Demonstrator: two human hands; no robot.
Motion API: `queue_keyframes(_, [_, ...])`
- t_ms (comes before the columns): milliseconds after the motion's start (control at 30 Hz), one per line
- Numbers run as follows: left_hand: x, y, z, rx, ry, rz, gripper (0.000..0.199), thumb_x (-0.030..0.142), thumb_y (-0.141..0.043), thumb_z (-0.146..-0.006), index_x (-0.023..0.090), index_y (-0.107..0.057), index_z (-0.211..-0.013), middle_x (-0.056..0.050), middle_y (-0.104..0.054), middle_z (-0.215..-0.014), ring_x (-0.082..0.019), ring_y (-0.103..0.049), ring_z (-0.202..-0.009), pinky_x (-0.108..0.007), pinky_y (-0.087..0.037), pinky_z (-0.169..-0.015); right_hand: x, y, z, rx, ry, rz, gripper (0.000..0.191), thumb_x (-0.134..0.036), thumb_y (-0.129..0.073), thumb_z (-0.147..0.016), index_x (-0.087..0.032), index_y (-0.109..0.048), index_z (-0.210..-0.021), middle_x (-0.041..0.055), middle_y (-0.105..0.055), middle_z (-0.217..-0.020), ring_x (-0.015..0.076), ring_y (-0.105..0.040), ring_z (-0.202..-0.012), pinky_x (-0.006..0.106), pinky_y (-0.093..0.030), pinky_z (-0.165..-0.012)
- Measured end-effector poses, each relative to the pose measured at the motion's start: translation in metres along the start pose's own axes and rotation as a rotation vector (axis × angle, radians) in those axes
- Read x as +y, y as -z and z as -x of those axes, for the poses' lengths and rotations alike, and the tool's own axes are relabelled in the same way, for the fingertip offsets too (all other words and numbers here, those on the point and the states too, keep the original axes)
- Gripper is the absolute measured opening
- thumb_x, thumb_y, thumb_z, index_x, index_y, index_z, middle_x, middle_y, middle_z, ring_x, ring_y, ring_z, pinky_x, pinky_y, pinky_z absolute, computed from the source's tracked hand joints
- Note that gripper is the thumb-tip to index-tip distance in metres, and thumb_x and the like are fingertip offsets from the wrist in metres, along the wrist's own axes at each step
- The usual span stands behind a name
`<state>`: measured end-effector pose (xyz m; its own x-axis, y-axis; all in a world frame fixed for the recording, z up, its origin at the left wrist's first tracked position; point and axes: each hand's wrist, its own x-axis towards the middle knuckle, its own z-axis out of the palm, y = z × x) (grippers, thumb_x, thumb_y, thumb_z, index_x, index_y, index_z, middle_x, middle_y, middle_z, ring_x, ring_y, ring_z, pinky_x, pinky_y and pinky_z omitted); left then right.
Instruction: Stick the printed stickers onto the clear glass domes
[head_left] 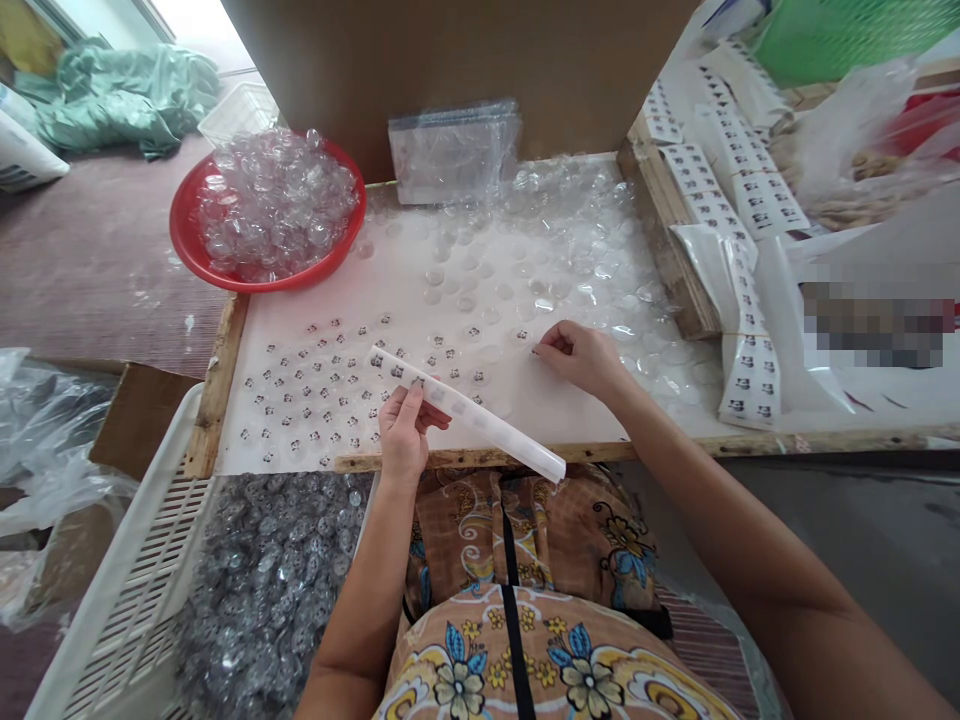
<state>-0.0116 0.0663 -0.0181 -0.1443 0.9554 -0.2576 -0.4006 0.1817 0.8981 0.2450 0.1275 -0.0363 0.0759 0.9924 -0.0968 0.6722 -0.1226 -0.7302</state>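
Note:
My left hand point(405, 425) is closed around a long white strip of panda stickers point(487, 428), its thumb on the printed part. The strip slants down to the right past the table's front edge. My right hand point(581, 357) pinches a tiny dark-marked piece that looks like a panda sticker, just above the white tabletop. Beside those fingertips lie a clear disc bearing a panda point(522, 335) and a plain clear disc point(490, 354). Many panda-marked clear discs point(304, 393) are spread over the left of the table, while plain clear discs point(525, 270) cover the middle and right.
A red basin point(187, 255) heaped with clear domed pieces stands at the back left. Plastic bags point(457, 150) lean on a cardboard box point(465, 60). Wooden strips point(671, 250) edge the table; bundled sticker strips point(739, 340) lie right. Below left is a filled white crate point(142, 590).

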Motion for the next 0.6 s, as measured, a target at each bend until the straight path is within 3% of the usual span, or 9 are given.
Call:
queue_keyframes(400, [0.0007, -0.0007, 0.0007, 0.006, -0.015, -0.018, 0.037, 0.049, -0.07, -0.074, 0.013, -0.072, -0.086, 0.0, -0.062, -0.048, -0.011, -0.057, -0.039, -0.02, -0.048, -0.04, 0.0004, 0.0003, 0.0007, 0.012, 0.011, 0.011, 0.019, -0.04, -0.059, -0.074, -0.021, -0.057, -0.07, 0.0023, -0.06, -0.064, 0.0153, -0.05, -0.059, 0.029, -0.036, -0.056])
queue_keyframes(600, [0.0003, -0.0005, 0.0007, 0.004, -0.012, -0.01, 0.037, 0.048, -0.07, -0.074, 0.013, -0.072, -0.085, -0.001, -0.064, -0.05, -0.01, -0.057, -0.039, -0.019, -0.047, -0.04, 0.001, 0.0001, 0.0008, 0.008, 0.006, 0.014, 0.013, -0.034, -0.059, -0.074, -0.021, -0.058, -0.071, 0.0017, -0.06, -0.065, 0.0151, -0.051, -0.06, 0.029, -0.037, -0.057])
